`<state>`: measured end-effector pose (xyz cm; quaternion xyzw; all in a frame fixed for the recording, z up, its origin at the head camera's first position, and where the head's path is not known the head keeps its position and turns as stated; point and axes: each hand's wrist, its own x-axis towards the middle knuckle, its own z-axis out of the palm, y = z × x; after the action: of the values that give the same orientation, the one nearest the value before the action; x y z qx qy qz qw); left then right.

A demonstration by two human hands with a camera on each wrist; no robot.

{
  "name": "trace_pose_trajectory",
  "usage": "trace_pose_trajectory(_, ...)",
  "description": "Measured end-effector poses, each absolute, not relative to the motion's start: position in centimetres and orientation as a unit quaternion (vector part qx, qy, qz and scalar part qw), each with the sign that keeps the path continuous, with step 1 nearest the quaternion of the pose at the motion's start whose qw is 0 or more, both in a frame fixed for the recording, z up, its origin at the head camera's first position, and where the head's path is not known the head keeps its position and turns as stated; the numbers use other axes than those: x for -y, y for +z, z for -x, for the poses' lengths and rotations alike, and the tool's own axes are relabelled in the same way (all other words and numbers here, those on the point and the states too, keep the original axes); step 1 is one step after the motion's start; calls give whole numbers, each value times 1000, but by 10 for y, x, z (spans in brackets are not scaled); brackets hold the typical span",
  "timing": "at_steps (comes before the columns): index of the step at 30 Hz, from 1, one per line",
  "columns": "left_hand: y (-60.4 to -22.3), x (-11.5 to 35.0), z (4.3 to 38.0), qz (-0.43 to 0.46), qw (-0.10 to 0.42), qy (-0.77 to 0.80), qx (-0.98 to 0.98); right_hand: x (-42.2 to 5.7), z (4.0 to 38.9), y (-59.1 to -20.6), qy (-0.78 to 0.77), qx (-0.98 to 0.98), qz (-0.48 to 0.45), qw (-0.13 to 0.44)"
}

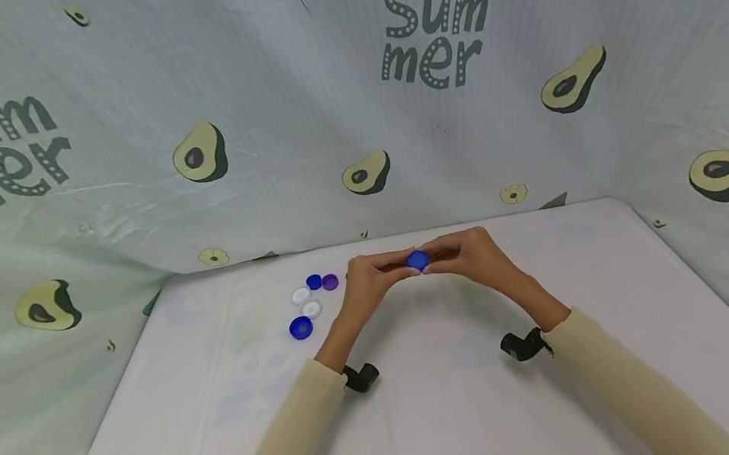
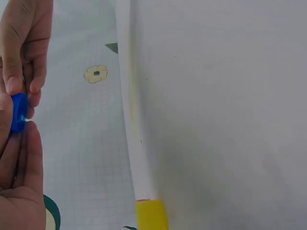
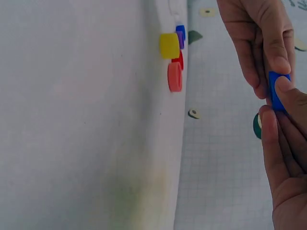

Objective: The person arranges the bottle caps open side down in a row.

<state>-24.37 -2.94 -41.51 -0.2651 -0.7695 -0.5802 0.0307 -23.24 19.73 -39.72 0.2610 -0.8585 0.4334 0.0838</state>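
A blue bottle cap is held up between both hands above the far part of the table. My left hand pinches it from the left, thumb and fingertips at its rim. From the other side, my right hand pinches the same cap. In the right wrist view the cap appears side-on, with the thumbs on it. The left wrist view has the cap at its left edge, partly covered by fingers.
Left of the hands lie a large blue cap, two white caps, a small blue cap and a purple cap. A yellow piece, a red cap and a coral cap lie near the table's far edge.
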Motion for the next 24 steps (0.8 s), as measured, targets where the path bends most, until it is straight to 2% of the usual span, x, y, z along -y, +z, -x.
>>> trace_pose_trajectory(4,-412,26,254,221,17,-563,797,-201,248,-399,453,858,-239,42)
trace_pose_trajectory(10,-405,22,270,199,1,-550,811,-204,264,-399,480,853,-203,4)
trace_pose_trajectory(24,-421,6,287,171,-31,-543,821,-220,288,-414,459,872,-165,-31)
